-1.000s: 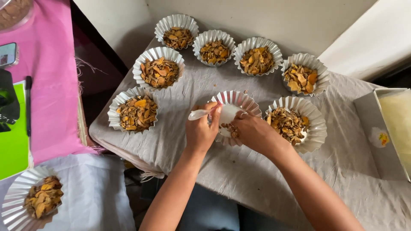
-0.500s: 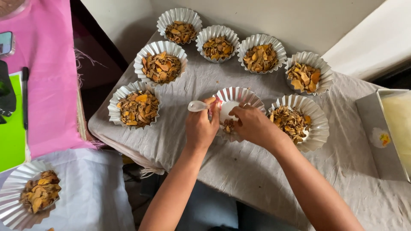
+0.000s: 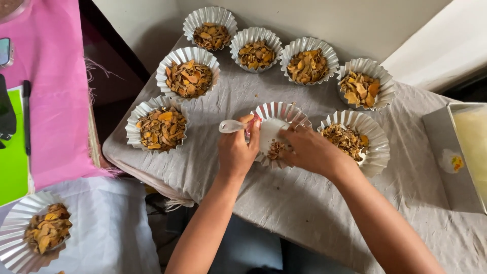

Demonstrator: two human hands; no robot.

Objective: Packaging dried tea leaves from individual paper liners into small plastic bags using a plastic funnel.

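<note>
Left hand (image 3: 237, 151) closed around a small white plastic spoon (image 3: 232, 126), whose bowl projects to the left past the knuckles; the spoon's long axis runs roughly left to right, parallel to the near edge of the table. Right hand (image 3: 309, 150) rests palm down on the near rim of a fluted foil cup (image 3: 291, 112), fingers curled over a small heap of brown-orange dried chips (image 3: 275, 149) at the cup's near side. Whether those fingers pinch any chips cannot be told, since the fingertips are hidden. The cup is otherwise nearly bare, showing a pale base. It stands towards the middle of the grey cloth-covered table (image 3: 284, 213), directly between the two hands: just right of the left hand and just ahead of the right, which is the one actually touching its contents. The spoon's bowl points away from the cup.

Seven filled foil cups surround it in an arc: two near the left edge (image 3: 158, 126), four along the far edge (image 3: 256, 49), and one touching the working cup on its right (image 3: 355, 142). A metal tray (image 3: 446, 152) sits at the right edge. A further filled cup (image 3: 30, 233) lies on a white cloth at lower left.
</note>
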